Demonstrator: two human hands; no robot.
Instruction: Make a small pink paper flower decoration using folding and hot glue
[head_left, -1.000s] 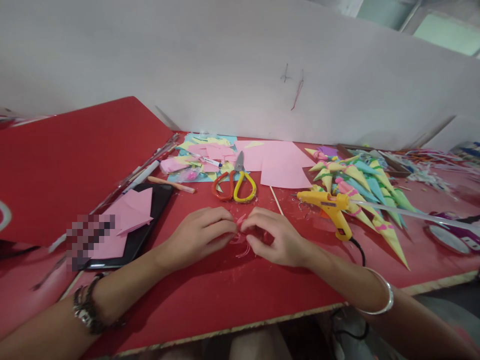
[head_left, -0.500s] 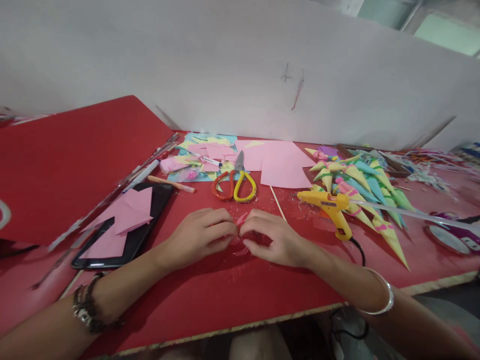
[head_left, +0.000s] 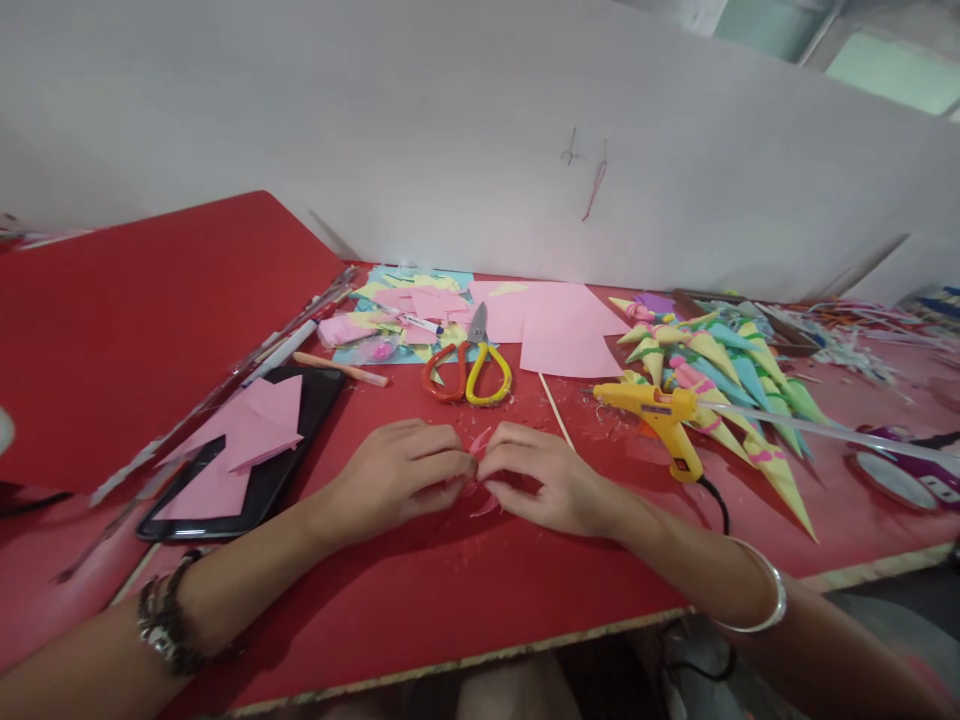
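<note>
Over the red table, my left hand (head_left: pixel 405 475) and my right hand (head_left: pixel 551 480) meet with fingertips pinched together. Between them is a small, thin pink strip (head_left: pixel 481 438), mostly hidden by the fingers; its exact kind is not clear. More pink curved slivers (head_left: pixel 486 507) show just below the fingertips. Beyond my hands lie scissors (head_left: pixel 478 325) with one red and one yellow handle. A thin wooden stick (head_left: pixel 555 410) rests behind my right hand, its near end close to the knuckles.
A yellow glue gun (head_left: pixel 660 410) lies at right beside several decorated paper cones (head_left: pixel 780 480). At left, pink paper pieces (head_left: pixel 262 425) cover part of a black phone (head_left: pixel 319 400). Pink sheets (head_left: pixel 574 330) and paper scraps (head_left: pixel 420 300) lie at the back, before a white wall (head_left: pixel 450 130).
My hands stay almost in place, with only a slight shift of the fingertips on the pink strip. Nothing else on the table has moved visibly.
</note>
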